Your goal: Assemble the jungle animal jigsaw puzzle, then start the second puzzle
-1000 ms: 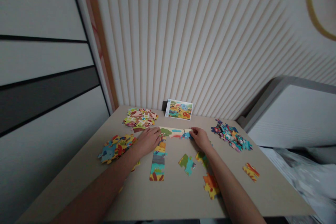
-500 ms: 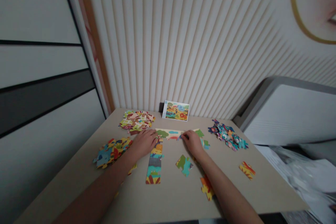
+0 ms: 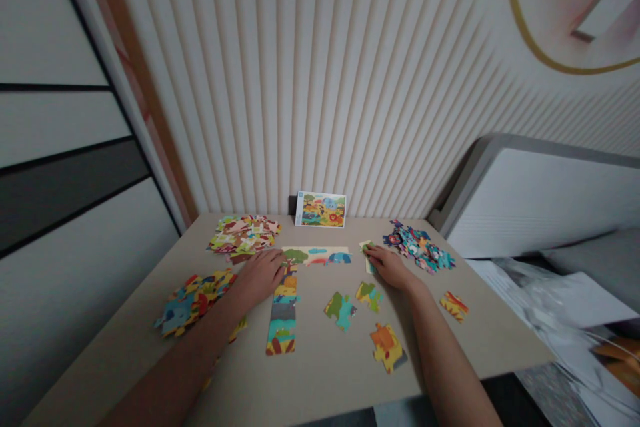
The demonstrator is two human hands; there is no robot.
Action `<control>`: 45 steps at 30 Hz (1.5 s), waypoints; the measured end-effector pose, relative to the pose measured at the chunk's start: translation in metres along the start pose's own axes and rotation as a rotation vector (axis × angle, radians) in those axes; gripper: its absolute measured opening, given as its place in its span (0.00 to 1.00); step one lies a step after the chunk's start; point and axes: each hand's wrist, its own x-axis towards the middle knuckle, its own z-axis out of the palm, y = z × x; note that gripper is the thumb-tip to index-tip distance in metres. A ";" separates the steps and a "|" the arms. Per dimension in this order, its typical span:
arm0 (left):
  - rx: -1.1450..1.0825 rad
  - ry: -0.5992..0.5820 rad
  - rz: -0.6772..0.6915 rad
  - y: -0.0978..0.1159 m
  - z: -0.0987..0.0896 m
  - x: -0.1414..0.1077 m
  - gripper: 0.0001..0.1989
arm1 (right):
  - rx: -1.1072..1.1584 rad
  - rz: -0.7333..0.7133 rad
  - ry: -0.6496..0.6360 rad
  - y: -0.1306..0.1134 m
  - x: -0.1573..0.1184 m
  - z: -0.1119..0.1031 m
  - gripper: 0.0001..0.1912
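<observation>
My left hand (image 3: 261,273) rests on the table at the corner of the joined puzzle strips, its fingertips at the tree piece (image 3: 295,255). From there a top row runs right to a blue elephant piece (image 3: 340,257), and a column (image 3: 284,310) runs down toward me. To the right of that row, my right hand (image 3: 390,264) has its fingers together on a cream and green piece (image 3: 369,256). Loose pieces lie below: a green and turquoise one (image 3: 341,310), a green and yellow one (image 3: 369,295) and an orange one (image 3: 387,347).
A picture card (image 3: 321,209) leans upright at the table's back edge. Piles of pieces lie back left (image 3: 245,235), left (image 3: 195,300) and back right (image 3: 420,245). A single orange piece (image 3: 454,305) sits right of my forearm. Beyond the table's right edge are plastic bags (image 3: 520,280).
My right hand has moved right from the end of the top row to the cream and green piece. The blue elephant piece now shows uncovered. The view has shifted.
</observation>
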 end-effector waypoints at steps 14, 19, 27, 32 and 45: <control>-0.008 0.009 0.013 -0.006 0.006 -0.001 0.17 | -0.006 0.117 -0.047 0.013 -0.017 -0.015 0.23; 0.004 -0.001 0.020 -0.008 0.008 -0.001 0.17 | 0.051 0.160 -0.098 0.019 -0.018 -0.014 0.26; -0.007 0.000 0.025 -0.010 0.009 -0.001 0.18 | 0.500 0.107 0.089 0.004 -0.008 -0.010 0.26; -0.023 0.005 0.021 -0.011 0.011 -0.002 0.17 | 0.800 0.245 0.187 -0.009 -0.002 0.003 0.28; -0.007 -0.001 0.022 -0.009 0.009 -0.001 0.17 | 0.728 0.213 0.264 0.002 0.009 0.018 0.22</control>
